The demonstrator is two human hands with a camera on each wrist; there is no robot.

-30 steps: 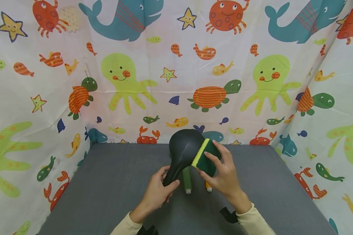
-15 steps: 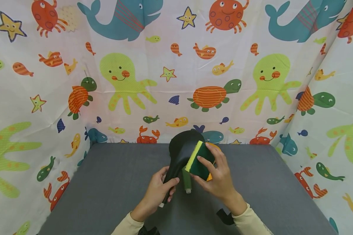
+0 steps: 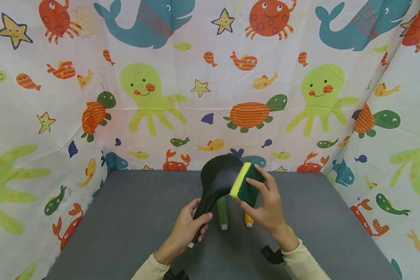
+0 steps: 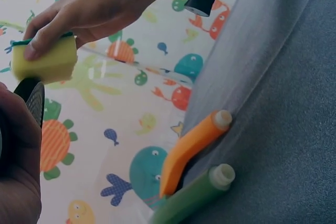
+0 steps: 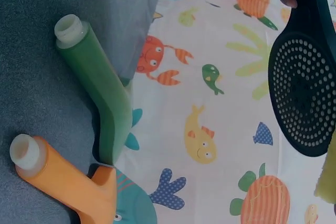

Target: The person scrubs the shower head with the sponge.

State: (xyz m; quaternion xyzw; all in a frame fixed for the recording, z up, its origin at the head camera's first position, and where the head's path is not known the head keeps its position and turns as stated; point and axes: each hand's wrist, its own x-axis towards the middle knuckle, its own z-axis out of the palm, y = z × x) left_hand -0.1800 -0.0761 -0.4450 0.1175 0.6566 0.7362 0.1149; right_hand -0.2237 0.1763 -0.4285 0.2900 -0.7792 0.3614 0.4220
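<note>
Left hand (image 3: 187, 229) is wrapped round the handle of a black perforated skimmer (image 3: 218, 181), holding it up above the grey counter (image 3: 126, 217) so its round head is free to be worked on. Right hand (image 3: 266, 208) pinches a yellow-and-green sponge (image 3: 245, 186) and presses the yellow side to the skimmer's right edge. The skimmer's long axis runs away from the person, head at the far end. Directly below the skimmer lie a green tool (image 3: 223, 212) and an orange tool (image 3: 248, 221)

Right hand (image 3: 266, 208) slides the sponge (image 3: 246, 186) back up the skimmer's (image 3: 218, 182) edge; orange tube (image 3: 248, 221) shows below again.
</note>
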